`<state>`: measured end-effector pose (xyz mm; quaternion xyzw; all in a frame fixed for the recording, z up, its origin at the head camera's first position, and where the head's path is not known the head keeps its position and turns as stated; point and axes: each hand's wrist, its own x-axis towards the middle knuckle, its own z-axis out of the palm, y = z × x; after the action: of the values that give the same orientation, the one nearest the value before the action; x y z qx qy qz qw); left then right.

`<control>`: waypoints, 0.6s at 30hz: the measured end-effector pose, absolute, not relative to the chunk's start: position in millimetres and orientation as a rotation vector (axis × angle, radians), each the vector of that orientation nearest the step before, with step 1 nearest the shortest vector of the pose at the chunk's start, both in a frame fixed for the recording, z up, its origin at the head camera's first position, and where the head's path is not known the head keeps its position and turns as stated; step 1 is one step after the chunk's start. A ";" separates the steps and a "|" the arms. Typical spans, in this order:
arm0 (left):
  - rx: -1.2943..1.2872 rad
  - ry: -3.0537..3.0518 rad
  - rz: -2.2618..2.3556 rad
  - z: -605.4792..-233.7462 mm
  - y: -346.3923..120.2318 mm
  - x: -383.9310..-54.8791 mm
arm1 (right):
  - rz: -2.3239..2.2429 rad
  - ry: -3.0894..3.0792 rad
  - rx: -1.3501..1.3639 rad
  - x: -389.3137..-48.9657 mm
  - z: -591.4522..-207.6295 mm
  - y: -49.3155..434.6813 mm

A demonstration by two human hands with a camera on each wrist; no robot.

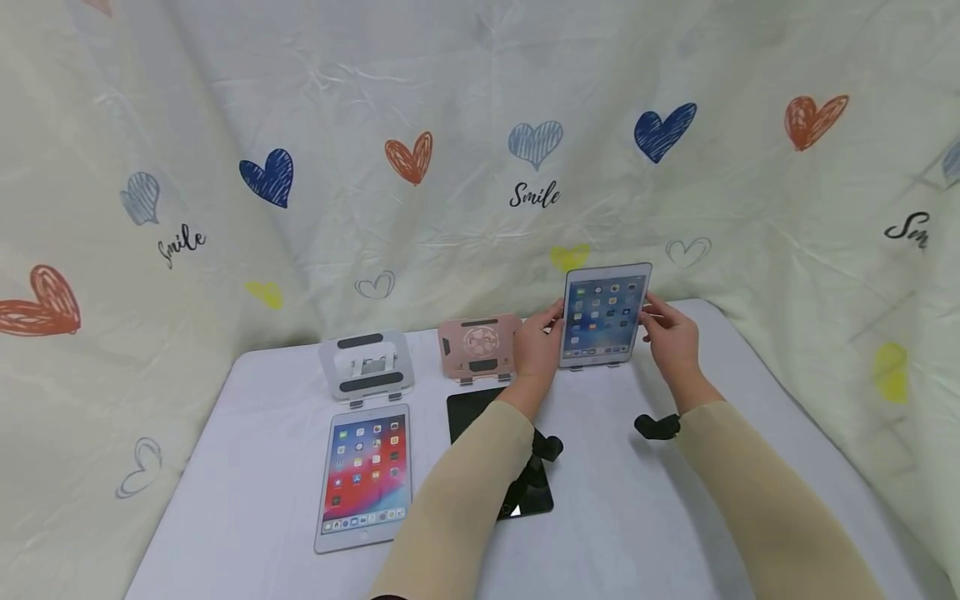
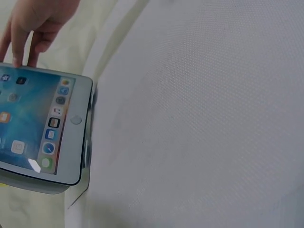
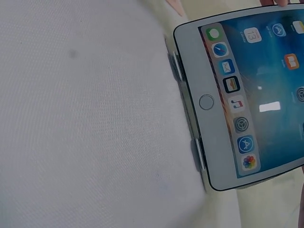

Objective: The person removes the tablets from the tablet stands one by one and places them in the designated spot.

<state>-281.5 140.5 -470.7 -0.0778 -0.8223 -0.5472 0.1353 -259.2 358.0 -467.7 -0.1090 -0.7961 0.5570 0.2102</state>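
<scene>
A white-framed tablet leans upright on a stand at the table's back right, its blue home screen lit. Two small lips of the stand hold its lower edge; most of the stand is hidden behind it. My left hand holds the tablet's left edge, fingers bent. On the opposite edge, my right hand grips with its fingertips, also seen above the tablet in the left wrist view.
Left of it stand a pink tablet stand and a silver tablet stand. A white tablet with a red and blue screen lies before the silver one. A black tablet lies partly under my left forearm. Behind hangs a heart-printed curtain.
</scene>
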 end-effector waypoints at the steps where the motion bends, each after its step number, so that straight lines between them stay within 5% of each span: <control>1: -0.228 -2.378 -1.591 -470.6 140.3 -281.4 | 1.546 -2.216 -0.298 -258.6 -467.2 358.1; 18: -0.227 -2.293 -1.814 -466.6 133.5 -280.4 | 1.538 -2.282 -0.215 -248.4 -456.2 360.8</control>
<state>-280.4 133.5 -466.6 -0.0771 -0.7776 -0.6152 0.1044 -248.4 360.8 -456.2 -0.0764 -0.8117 0.5472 0.1895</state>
